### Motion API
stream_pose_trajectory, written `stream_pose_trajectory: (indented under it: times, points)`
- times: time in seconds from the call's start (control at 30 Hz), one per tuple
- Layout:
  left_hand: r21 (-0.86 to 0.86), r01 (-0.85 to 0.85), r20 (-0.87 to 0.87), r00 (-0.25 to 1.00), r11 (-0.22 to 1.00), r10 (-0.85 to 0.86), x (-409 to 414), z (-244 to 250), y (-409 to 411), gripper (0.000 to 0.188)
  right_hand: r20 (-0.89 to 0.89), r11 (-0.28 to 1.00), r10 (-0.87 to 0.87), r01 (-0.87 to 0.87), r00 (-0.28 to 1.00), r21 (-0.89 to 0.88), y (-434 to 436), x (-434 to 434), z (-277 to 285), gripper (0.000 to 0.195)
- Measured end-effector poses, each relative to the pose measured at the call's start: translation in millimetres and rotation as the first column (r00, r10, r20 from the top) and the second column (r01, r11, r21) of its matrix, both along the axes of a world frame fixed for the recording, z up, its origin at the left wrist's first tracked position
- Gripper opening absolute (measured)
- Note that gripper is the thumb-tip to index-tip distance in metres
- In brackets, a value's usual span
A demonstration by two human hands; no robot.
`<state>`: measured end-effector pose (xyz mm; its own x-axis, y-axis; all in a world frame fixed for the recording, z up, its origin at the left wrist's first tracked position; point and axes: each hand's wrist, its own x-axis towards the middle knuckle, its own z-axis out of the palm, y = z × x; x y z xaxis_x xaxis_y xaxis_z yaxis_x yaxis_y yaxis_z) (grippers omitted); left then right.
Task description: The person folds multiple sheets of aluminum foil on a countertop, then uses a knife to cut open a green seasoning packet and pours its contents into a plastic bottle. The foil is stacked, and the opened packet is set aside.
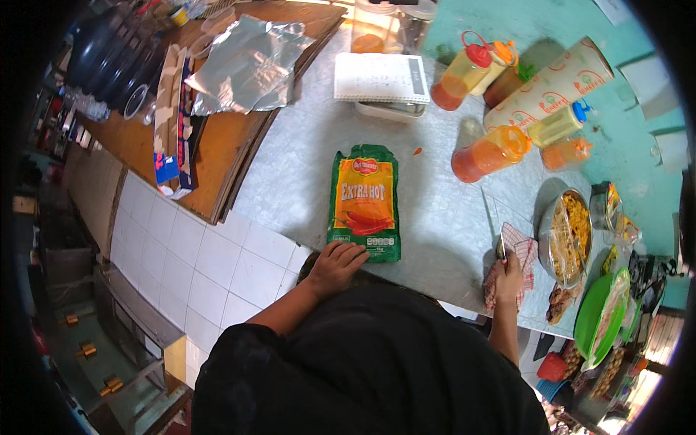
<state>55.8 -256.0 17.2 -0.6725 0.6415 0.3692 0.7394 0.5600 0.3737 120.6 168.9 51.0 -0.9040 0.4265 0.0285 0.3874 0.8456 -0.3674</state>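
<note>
Flat on the grey tabletop before me lies a green and yellow Del Monte extra hot chilli sauce pouch (pixel 364 204), its bottom edge towards me. My left hand (pixel 338 265) rests at the table's front edge, fingertips against the pouch's lower left corner and not gripping it. In my right hand (pixel 508 280) is the handle of a knife (pixel 493 217), whose thin blade points away from me over the table. A red and white checked cloth (pixel 524 247) lies under and beside that hand.
Several sauce bottles (pixel 486 155) and a printed paper roll (pixel 549 84) stand or lie at the back right. A metal bowl (pixel 544 247) of food and a green basin (pixel 592 326) are on the right. Behind the pouch is a spiral notebook (pixel 378 79); aluminium foil (pixel 247 65) covers part of the wooden board.
</note>
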Motion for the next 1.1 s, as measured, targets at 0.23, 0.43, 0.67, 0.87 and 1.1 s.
stream_pose_trajectory:
  times: [0.23, 0.43, 0.67, 0.87, 1.1]
  points:
    - [0.0, 0.041, -0.068, 0.997, 0.999, -0.041, 3.0, -5.1, 4.7, 0.037, 0.023, 0.75, 0.569, -0.508, 0.822, -0.424, -145.6, -77.6, 24.9, 0.024]
    - [0.013, 0.105, -0.083, 0.991, 0.994, -0.103, 2.4, -20.4, 0.7, 0.038, 0.373, 0.611, 0.768, -0.769, 0.52, -0.187, -206.4, -116.6, 17.9, 0.029]
    - [0.12, 0.068, -0.138, 0.989, 0.99, -0.052, -2.1, -32.2, 5.0, 0.041, 0.419, 0.471, 0.833, -0.861, 0.362, -0.191, -198.6, -135.7, 19.1, 0.03]
    - [0.205, 0.031, -0.114, 0.993, 0.978, -0.008, -4.8, -33.4, 8.1, 0.03, 0.411, 0.514, 0.8, -0.852, 0.436, -0.097, -201.8, -141.3, 15.1, 0.029]
    - [0.262, -0.03, -0.159, 0.985, 0.965, 0.074, 0.1, -40.9, 15.6, 0.027, 0.38, 0.634, 0.721, -0.773, 0.579, -0.026, -201.2, -155.8, 7.5, 0.027]
